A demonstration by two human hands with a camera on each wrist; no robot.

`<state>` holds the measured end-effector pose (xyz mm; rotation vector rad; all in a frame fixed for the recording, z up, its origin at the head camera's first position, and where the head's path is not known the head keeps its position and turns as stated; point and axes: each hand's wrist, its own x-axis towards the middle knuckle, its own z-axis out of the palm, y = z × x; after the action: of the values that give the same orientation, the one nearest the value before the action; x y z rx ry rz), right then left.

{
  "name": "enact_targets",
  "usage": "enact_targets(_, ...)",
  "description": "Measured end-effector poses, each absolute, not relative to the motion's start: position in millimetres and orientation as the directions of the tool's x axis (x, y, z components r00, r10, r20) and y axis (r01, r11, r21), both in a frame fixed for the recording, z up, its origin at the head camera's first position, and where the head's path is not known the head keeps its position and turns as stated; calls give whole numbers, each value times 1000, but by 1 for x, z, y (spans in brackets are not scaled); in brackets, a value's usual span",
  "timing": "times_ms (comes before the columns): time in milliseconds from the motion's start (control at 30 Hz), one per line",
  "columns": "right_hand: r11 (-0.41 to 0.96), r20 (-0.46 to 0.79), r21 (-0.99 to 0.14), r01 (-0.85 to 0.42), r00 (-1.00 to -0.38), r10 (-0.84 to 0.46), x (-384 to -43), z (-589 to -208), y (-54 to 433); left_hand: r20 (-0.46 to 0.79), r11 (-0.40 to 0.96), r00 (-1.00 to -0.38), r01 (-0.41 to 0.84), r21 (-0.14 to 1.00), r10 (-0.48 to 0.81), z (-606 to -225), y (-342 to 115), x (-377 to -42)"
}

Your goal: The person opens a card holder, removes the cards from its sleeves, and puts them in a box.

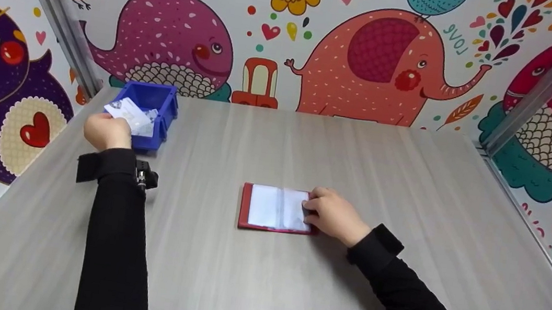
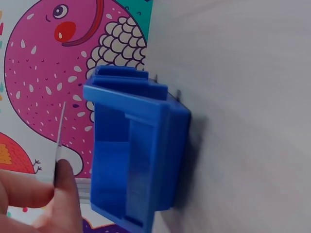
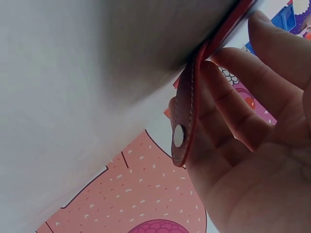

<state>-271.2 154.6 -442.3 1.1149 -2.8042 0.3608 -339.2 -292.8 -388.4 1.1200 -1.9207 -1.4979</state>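
Note:
At the left, over the front of a blue plastic bin (image 1: 168, 110), my left hand (image 1: 107, 131) pinches a white card (image 1: 128, 111). The left wrist view shows that card (image 2: 60, 128) edge-on, standing between thumb and fingers beside the bin (image 2: 160, 145). A red card holder (image 1: 245, 206) lies open on the table, with whitish transparent sleeves showing. My right hand (image 1: 334, 216) grips its right edge, thumb on the sleeve and fingers beneath. In the right wrist view, the holder's strap (image 3: 187, 107), with a metal snap and pale stitching, hangs along the fingers (image 3: 238, 111).
The bin stands on the wood-grain table (image 1: 198, 272) near the left wall. Below the card, whitish transparent pieces (image 1: 146, 128) show at the bin's front. Printed cartoon panels (image 1: 281, 29) enclose the back and sides, with metal posts (image 1: 56, 17) at the corners.

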Motion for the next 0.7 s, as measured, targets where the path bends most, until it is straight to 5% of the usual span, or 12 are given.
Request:
enact_targets(300,703,190,-186,-687,-727,-660,-271,-443,156,-62,298,-713,-368,881,-698,-393,-288,-338)
enact_targets(700,712,185,-185,-678,-735,-652,-271,-442,155,-34,318,-739,-330,889,-672,-386,-287,-336)
